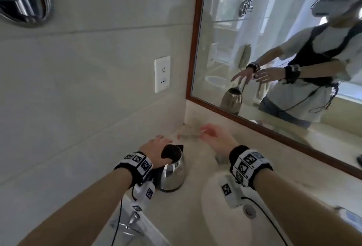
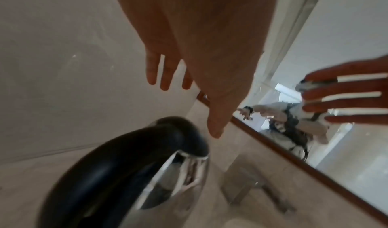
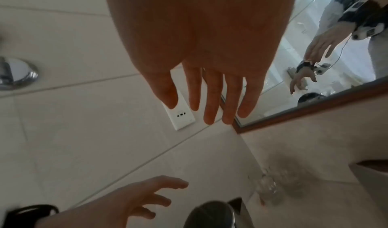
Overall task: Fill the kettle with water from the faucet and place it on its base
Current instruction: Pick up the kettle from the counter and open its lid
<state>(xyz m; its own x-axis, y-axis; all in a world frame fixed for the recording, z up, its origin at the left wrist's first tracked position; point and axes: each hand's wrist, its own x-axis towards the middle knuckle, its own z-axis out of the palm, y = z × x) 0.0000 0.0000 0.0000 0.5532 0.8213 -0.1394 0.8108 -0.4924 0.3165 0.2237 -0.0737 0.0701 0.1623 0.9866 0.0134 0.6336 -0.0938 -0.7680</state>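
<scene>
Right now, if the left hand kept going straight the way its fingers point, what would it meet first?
Probably the pale tiled wall. The left hand hovers open above the shiny steel kettle with the black handle, fingers aimed past it toward the corner. Nothing else shows in that line, though depth is unclear.

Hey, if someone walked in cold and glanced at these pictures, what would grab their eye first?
Probably the shiny steel kettle with its black handle, standing on the counter beside the white sink. The left hand hovers open above it, the right hand open nearby. The big wood-framed mirror reflects it all.
</scene>
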